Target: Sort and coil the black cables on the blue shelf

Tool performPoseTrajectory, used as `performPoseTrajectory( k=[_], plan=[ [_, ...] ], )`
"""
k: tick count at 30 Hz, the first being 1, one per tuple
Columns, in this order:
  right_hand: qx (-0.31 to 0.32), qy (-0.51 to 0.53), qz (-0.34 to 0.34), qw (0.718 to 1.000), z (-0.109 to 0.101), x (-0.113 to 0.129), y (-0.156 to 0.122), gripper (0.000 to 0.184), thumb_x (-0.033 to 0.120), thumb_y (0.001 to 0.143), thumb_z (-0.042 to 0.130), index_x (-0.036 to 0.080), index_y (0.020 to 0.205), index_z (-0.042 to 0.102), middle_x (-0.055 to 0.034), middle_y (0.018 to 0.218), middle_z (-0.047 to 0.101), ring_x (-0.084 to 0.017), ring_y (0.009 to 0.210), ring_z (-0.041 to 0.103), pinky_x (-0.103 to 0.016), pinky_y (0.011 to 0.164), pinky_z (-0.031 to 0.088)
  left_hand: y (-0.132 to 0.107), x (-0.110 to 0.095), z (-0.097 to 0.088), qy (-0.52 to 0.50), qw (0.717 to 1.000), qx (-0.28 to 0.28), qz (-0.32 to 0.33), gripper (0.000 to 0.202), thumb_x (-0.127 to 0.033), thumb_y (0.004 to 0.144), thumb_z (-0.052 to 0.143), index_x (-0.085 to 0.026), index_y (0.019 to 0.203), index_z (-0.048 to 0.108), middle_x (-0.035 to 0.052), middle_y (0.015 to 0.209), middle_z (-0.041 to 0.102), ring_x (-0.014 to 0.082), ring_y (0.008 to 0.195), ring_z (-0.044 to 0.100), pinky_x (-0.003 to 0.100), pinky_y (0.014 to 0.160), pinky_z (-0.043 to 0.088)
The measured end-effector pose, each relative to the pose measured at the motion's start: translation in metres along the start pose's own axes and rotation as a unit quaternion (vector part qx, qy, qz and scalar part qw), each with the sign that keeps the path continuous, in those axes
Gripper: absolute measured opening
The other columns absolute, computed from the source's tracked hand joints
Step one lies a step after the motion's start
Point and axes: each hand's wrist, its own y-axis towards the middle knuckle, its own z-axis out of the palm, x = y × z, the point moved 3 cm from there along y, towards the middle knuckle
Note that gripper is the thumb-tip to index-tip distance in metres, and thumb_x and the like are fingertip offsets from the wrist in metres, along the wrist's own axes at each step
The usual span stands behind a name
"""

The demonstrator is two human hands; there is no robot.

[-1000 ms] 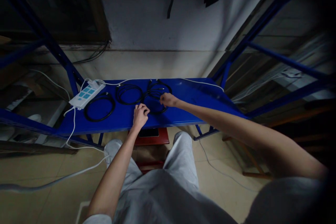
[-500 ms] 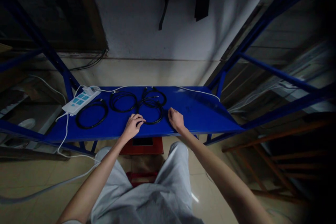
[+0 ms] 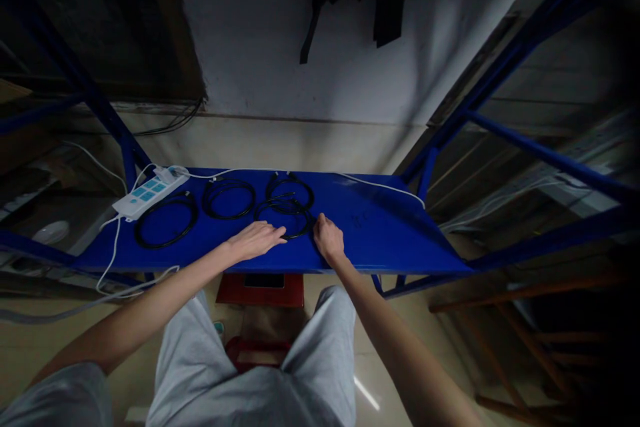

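Note:
A coiled black cable point(image 3: 299, 234) lies near the front middle of the blue shelf point(image 3: 390, 240), partly over another black coil point(image 3: 311, 190) behind it. My left hand point(image 3: 257, 240) reaches across to its near edge, fingers bent and closed on the cable there. At the coil's right side rests my right hand point(image 3: 329, 238), curled into a fist low over the shelf; what its fingers hold, if anything, is hidden. Further left lie two more coiled black cables, one in the middle left point(image 3: 253, 203) and one larger loop point(image 3: 195, 217) beside the power strip.
A white power strip point(image 3: 145, 197) with blue sockets sits at the shelf's left end. Its white cord point(image 3: 115, 257) hangs over the front, and a thin white cable point(image 3: 380, 185) runs along the back edge. Blue frame posts point(image 3: 427, 173) flank the shelf; a red stool point(image 3: 285, 290) stands underneath.
My left hand has moved right along the front coil and turned flatter, its elbow swinging outward. My right hand stays closed beside the coil. The whole view has shifted slightly.

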Motion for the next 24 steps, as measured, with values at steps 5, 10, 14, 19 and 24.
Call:
performPoseTrajectory(
  k=[5,10,14,19,24],
  plan=[
    [-0.008,0.011,-0.008,1.0,0.003,-0.003,0.002,0.021,0.026,0.104,0.034,0.018,0.113,0.051,-0.011,0.106,0.068,-0.02,0.092,0.066,-0.028,0.067,0.036,0.013,0.009,-0.039,-0.001,0.999,-0.052,0.01,0.035,-0.046,0.101,0.045,-0.022,0.083,0.061,0.0073,0.078,0.063,0.0215,0.08,0.06,0.035,0.083,0.042],
    [-0.006,0.023,-0.013,1.0,0.005,-0.004,0.005,0.02,0.025,0.103,0.035,0.018,0.11,0.053,-0.0105,0.104,0.068,-0.02,0.092,0.067,-0.028,0.065,0.035,-0.014,0.041,-0.083,0.057,0.995,-0.08,-0.032,0.037,-0.047,0.102,0.041,-0.022,0.083,0.06,0.0076,0.081,0.062,0.0227,0.084,0.058,0.036,0.083,0.041],
    [-0.01,0.016,-0.016,1.0,0.006,-0.004,0.005,0.019,0.025,0.103,0.036,0.018,0.111,0.053,-0.0098,0.104,0.068,-0.019,0.09,0.067,-0.029,0.065,0.034,-0.051,0.083,-0.094,0.092,0.979,-0.136,-0.117,0.038,-0.046,0.102,0.04,-0.023,0.079,0.059,0.008,0.079,0.06,0.0241,0.083,0.057,0.039,0.084,0.041],
    [-0.011,-0.001,-0.015,1.0,0.005,-0.003,0.003,0.02,0.025,0.103,0.037,0.018,0.115,0.052,-0.0111,0.105,0.068,-0.019,0.093,0.066,-0.028,0.067,0.036,-0.071,0.115,-0.066,0.059,0.962,-0.195,-0.182,0.038,-0.046,0.102,0.041,-0.022,0.077,0.058,0.008,0.077,0.061,0.0237,0.08,0.057,0.039,0.082,0.043],
    [-0.004,-0.001,-0.01,1.0,0.003,-0.002,0.004,0.019,0.026,0.103,0.038,0.018,0.113,0.052,-0.011,0.106,0.068,-0.02,0.093,0.067,-0.028,0.067,0.036,-0.068,0.119,-0.022,0.048,0.971,-0.152,-0.178,0.04,-0.047,0.103,0.037,-0.022,0.079,0.057,0.0059,0.076,0.061,0.0211,0.077,0.059,0.035,0.08,0.047]
  ],
)
